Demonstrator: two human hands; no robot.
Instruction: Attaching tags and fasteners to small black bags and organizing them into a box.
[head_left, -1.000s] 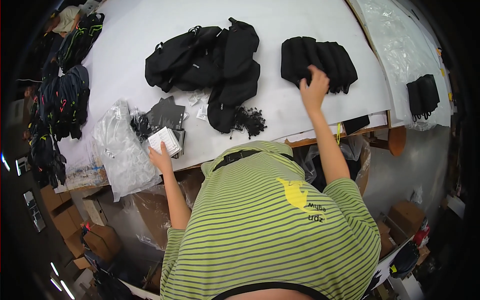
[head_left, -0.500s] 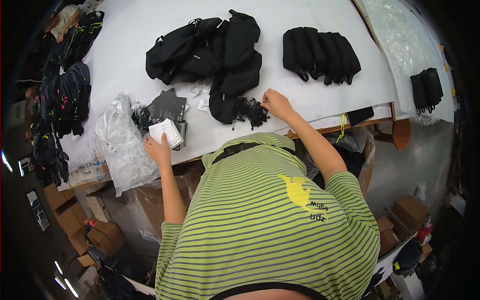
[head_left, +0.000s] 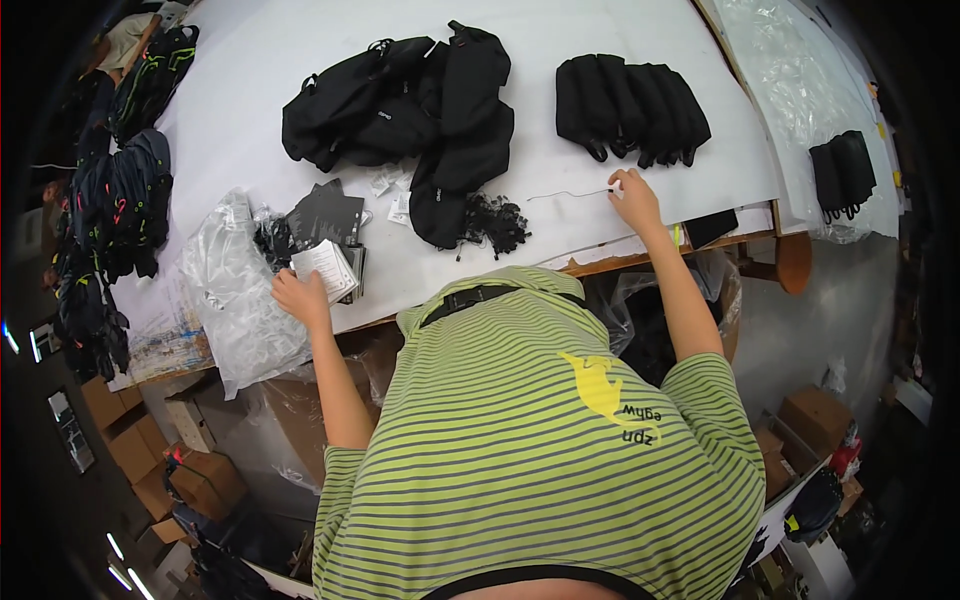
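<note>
My right hand (head_left: 637, 203) is above the table, thumb and fingertips pinched on one end of a thin black tag string (head_left: 570, 194), which trails left across the white surface. To its left lies a tangled heap of black tag strings (head_left: 497, 225). My left hand (head_left: 302, 298) grips the near-left edge of a stack of white printed cards (head_left: 328, 262), its fingertips partly hidden. Black cards (head_left: 328, 212) are spread just beyond the stack. Past the strings, black fabric bags (head_left: 395, 115) are piled loosely.
Several black bags (head_left: 632, 108) lie in a row at the far right of the white table (head_left: 590, 25). A clear plastic bag (head_left: 225, 290) rests left of the cards. More black bags (head_left: 843, 175) lie on plastic sheeting at right. Dark backpacks (head_left: 140, 195) line the left edge.
My right hand has moved right, away from the string heap, drawing out one black string. My left hand has shifted slightly at the edge of the white cards.
</note>
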